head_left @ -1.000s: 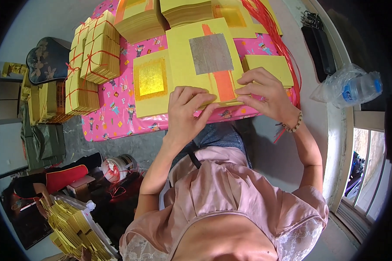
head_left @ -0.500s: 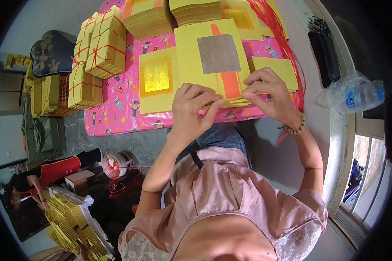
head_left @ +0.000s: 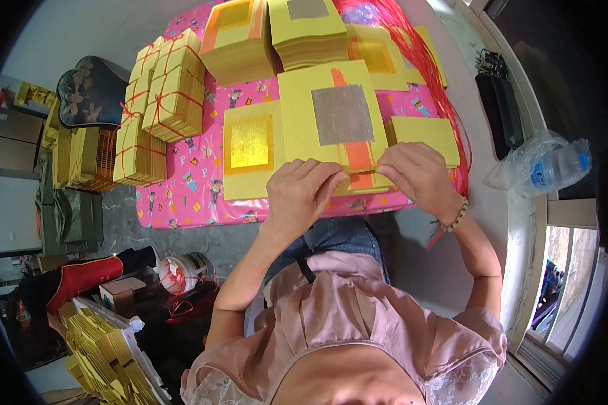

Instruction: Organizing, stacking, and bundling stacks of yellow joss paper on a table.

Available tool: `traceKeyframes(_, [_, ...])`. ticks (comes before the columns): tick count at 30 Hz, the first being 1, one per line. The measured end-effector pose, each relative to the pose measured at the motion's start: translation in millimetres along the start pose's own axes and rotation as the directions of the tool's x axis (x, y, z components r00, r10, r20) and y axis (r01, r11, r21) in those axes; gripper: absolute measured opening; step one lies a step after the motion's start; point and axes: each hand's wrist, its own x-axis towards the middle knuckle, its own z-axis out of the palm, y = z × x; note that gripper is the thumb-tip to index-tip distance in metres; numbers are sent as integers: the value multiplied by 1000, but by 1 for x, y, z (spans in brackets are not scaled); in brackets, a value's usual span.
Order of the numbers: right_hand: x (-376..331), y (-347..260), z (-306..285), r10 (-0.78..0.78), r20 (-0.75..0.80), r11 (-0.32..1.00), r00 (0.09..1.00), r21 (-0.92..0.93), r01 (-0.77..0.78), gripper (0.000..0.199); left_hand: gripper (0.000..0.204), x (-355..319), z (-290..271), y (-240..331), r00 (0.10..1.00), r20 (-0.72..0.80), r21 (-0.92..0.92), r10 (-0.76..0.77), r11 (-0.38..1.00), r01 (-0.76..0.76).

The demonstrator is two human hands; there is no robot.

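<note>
A yellow joss paper sheet (head_left: 297,111) with a silver foil square (head_left: 342,115) and an orange stripe (head_left: 358,154) lies on top of a small stack in front of me. My left hand (head_left: 300,197) pinches its near edge left of the stripe, thumb against the fingers. On the stripe's right side, my right hand (head_left: 420,181) pinches the same edge. Between both hands the edge is raised and bent, and orange shows on the paper just beneath. A gold foil sheet (head_left: 250,145) lies to the left, partly under the stack.
Bundles tied with red string (head_left: 174,94) stand at the table's left. Tall paper stacks (head_left: 307,44) fill the back. Loose red strings (head_left: 446,101) hang along the right edge, near a bagged bottle (head_left: 554,169). A bucket (head_left: 186,270) and a person in red and black (head_left: 88,273) are lower left.
The top sheet's near edge has come up between my fingers, and the orange on the paper below now shows. My fingers are closed more tightly on it. The whole view has shifted slightly.
</note>
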Motion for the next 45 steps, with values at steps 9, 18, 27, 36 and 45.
traceKeyframes(9, [58, 37, -2, 196, 45, 952, 980, 230, -201, 18, 34, 32, -17, 3, 936, -201, 316, 288, 924, -216])
traceKeyframes(18, [119, 107, 24, 351, 179, 919, 919, 121, -375, 31, 66, 53, 12, -30, 982, 158, 180, 103, 975, -131])
traceKeyframes(27, [136, 141, 42, 279, 242, 958, 929, 2, -288, 31, 77, 63, 28, -54, 964, 262, 161, 36, 984, -80])
traceKeyframes(36, [152, 122, 66, 161, 307, 977, 938, 83, -195, 22, 75, 62, 29, -56, 968, 248, 127, 28, 990, -62])
traceKeyframes(45, [152, 123, 72, 150, 346, 980, 926, 70, -185, 20, 77, 62, 32, -59, 966, 256, 118, 28, 991, -60])
